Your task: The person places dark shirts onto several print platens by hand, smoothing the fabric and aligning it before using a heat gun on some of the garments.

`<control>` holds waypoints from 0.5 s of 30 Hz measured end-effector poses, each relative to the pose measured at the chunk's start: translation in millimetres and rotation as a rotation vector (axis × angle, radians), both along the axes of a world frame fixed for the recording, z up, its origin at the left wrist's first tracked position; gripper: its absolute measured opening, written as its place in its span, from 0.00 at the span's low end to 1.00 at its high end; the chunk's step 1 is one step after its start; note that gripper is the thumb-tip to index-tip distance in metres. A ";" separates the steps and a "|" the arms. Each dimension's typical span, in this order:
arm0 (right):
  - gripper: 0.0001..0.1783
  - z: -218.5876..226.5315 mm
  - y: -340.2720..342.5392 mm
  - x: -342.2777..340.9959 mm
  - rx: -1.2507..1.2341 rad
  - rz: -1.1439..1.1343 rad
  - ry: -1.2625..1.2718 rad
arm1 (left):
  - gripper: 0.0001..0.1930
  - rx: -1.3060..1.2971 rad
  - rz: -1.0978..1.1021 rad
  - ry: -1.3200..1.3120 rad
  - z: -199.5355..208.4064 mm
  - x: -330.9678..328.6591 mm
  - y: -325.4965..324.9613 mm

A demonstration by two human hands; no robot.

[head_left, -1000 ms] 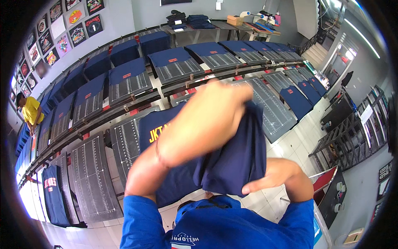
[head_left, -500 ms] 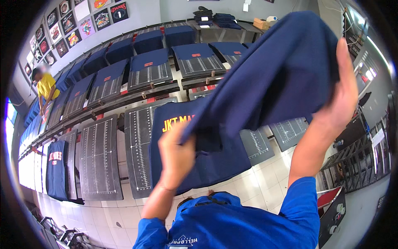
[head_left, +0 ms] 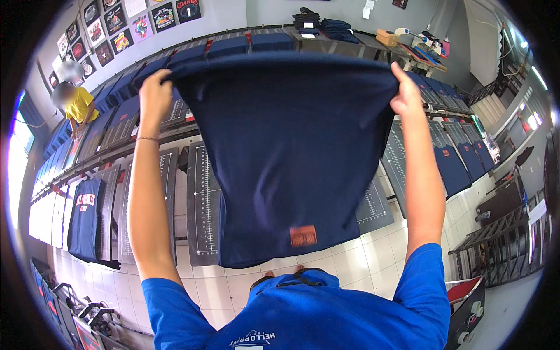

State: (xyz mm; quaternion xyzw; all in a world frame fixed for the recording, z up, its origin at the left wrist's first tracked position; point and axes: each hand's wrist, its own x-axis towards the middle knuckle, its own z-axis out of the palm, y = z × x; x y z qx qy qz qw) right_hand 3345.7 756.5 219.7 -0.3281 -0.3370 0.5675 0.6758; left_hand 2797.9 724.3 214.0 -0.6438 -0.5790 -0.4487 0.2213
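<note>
A navy cloth panel (head_left: 291, 134) is stretched wide in front of me, its far edge raised and its near part hanging down over a printing board (head_left: 204, 204). An orange-red printed rectangle (head_left: 303, 235) shows low on the navy cloth. My left hand (head_left: 155, 100) is closed on the panel's far left corner. At the far right corner my right hand (head_left: 406, 95) grips the same panel, thumb on top. Other navy cloth lying on the board is mostly hidden beneath it.
Rows of ruled boards carry more navy panels (head_left: 452, 169). A printed navy piece (head_left: 86, 219) lies on a board at left. Beyond it stands a person in a yellow shirt (head_left: 80, 106). Folded dark cloth (head_left: 338, 30) and a cardboard box (head_left: 387, 37) rest on the back table.
The bunched navy panel has been opened out flat between my hands. My left hand moved far and left; my right hand moved left. The yellow print below is now covered.
</note>
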 end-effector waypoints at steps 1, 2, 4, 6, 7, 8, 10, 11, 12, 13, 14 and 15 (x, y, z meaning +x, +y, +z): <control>0.17 12.4 -8.7 -2.5 0.098 -0.102 0.006 | 0.13 -0.095 -0.063 -0.254 14.1 2.2 -10.7; 0.16 29.9 -27.2 7.0 0.142 -0.177 0.003 | 0.13 -0.193 -0.156 -0.513 30.9 22.2 -21.1; 0.13 46.0 -68.5 14.4 0.262 -0.106 -0.012 | 0.14 -0.093 -0.386 -0.725 37.1 37.5 -62.1; 0.13 40.6 -118.0 15.3 0.294 -0.088 -0.047 | 0.18 -0.034 -0.175 -0.423 11.8 25.6 -118.1; 0.14 31.0 -146.0 9.5 0.186 -0.202 -0.068 | 0.18 -0.027 -0.350 -0.799 -8.1 18.3 -141.4; 0.15 16.0 -171.8 7.8 0.130 -0.318 -0.109 | 0.18 -0.015 -0.528 -1.177 -26.8 14.0 -164.2; 0.18 -27.8 -217.5 13.7 -0.001 -0.453 -0.269 | 0.14 -0.114 -0.548 -0.987 -47.9 32.8 -213.3; 0.23 -51.3 -235.6 20.8 -0.076 -0.386 -0.335 | 0.13 -0.178 -0.602 -1.050 -62.4 33.8 -233.7; 0.23 -79.0 -251.0 28.5 -0.152 -0.301 -0.361 | 0.12 -0.244 -0.666 -1.119 -84.9 35.1 -245.3; 0.24 -104.0 -260.0 30.0 -0.195 -0.196 -0.323 | 0.15 -0.308 -0.640 -1.179 -110.3 34.2 -255.5; 0.25 -119.5 -266.9 22.4 -0.267 -0.140 -0.299 | 0.18 -0.379 -0.617 -1.242 -139.2 33.6 -261.8; 0.23 -136.7 -268.1 14.7 -0.300 -0.073 -0.245 | 0.15 -0.395 -0.573 -1.368 -167.4 36.1 -268.6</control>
